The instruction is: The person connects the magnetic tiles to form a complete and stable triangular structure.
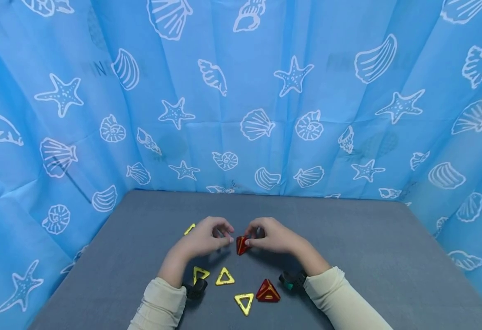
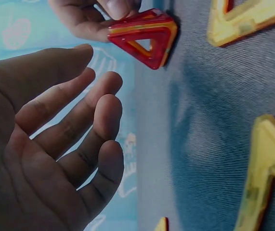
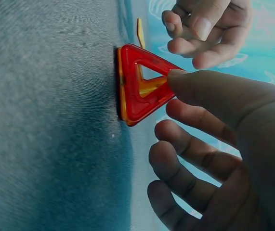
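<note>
My right hand [image 1: 275, 236] pinches the top of a small pyramid of red magnetic triangle tiles [image 3: 129, 77] that stands on the grey table. Some orange shows along the pyramid's edges in the right wrist view. Just left of it is my left hand [image 1: 209, 236], raised above the table with its fingers loosely bent and nothing in them. In the left wrist view a gap shows between that hand [image 2: 60, 139] and the pyramid [image 2: 161, 43]. Nearer to me sits a second red pyramid [image 1: 268, 293], apart from both hands.
Yellow triangle tiles lie flat on the table [image 1: 360, 256]: one [image 1: 225, 282] in front of the hands, one [image 1: 249, 306] beside the second pyramid, one [image 1: 195, 275] near the left wrist. Another yellow tile [image 1: 189, 228] is partly hidden behind the left hand. A blue shell-print curtain [image 1: 232, 105] encloses the table.
</note>
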Motion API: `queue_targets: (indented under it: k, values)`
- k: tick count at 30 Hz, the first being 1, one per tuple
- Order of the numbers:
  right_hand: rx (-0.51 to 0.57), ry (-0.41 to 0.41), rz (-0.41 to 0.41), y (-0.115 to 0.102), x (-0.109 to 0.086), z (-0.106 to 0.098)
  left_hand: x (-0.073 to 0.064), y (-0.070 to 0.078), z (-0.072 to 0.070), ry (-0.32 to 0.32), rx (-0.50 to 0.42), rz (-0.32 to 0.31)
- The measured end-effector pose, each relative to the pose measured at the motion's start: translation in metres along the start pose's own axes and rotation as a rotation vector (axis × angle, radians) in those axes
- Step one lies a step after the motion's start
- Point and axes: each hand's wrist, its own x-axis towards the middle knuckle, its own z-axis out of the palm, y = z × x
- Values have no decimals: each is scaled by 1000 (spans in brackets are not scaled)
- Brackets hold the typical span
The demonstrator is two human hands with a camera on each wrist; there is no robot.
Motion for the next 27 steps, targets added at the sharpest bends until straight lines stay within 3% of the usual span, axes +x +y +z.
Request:
queue_targets:
  k: [7,13,18,23,27]
  values:
    - [37,12,-29,-10,-3,-10,-2,12,-9,47,39,2]
    - [106,-39,-72,-26,-5,-11,-15,12,-19,21,81,25]
    - [156,-161,-130,-39,-5,-7,-35,0,-24,-15,92,9]
    - [176,-370,-154,-41,-3,0,-52,-22,-26,-22,124,8]
    - [200,-503,-138,-39,-3,4,-58,-37,-27,-72,110,-41]
